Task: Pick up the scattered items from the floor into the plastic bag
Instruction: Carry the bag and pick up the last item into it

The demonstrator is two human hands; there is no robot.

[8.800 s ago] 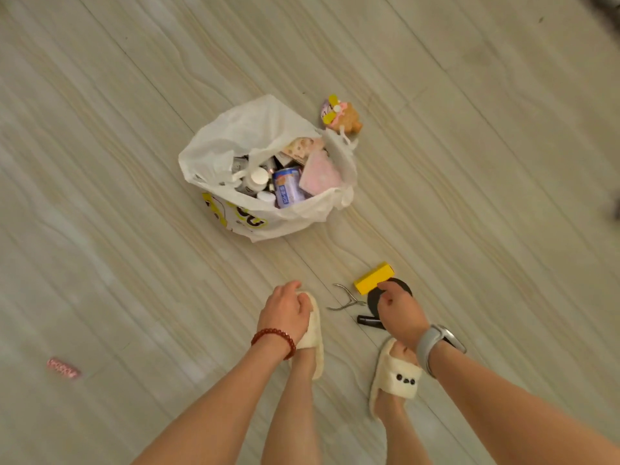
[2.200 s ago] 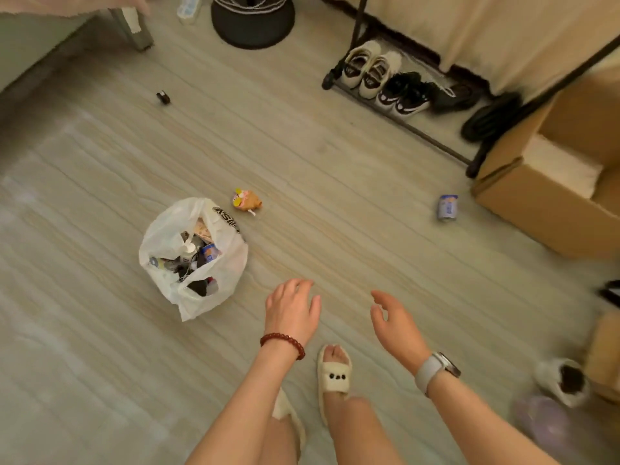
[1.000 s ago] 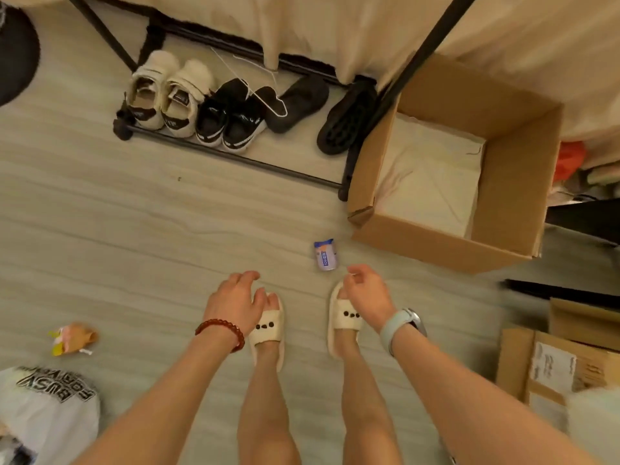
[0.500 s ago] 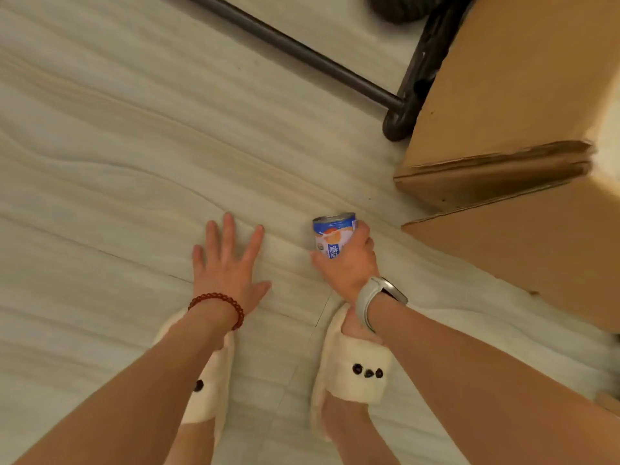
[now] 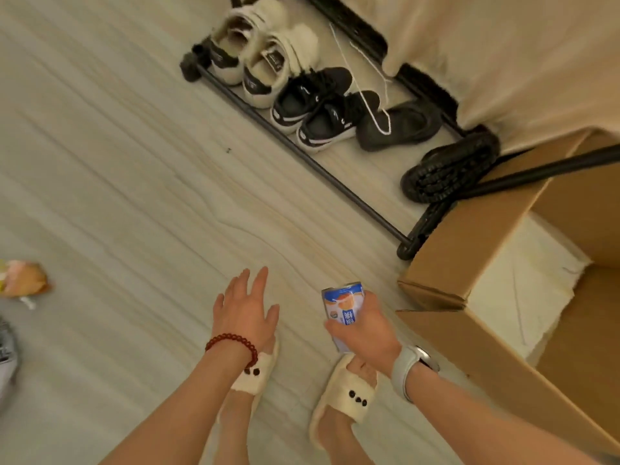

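Right hand (image 5: 364, 330) grips can (image 5: 342, 305), upright, off floor | left hand (image 5: 246, 308) empty, fingers spread | bag (image 5: 5, 357) far left at frame edge — you carry can leftward.

Single head-worn view, steeply downward and forward, close over the floor (image 5: 141, 203), tilted askew.

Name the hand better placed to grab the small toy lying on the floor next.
Left. The left hand is open and empty, on the toy's side. The right hand already grips the can.
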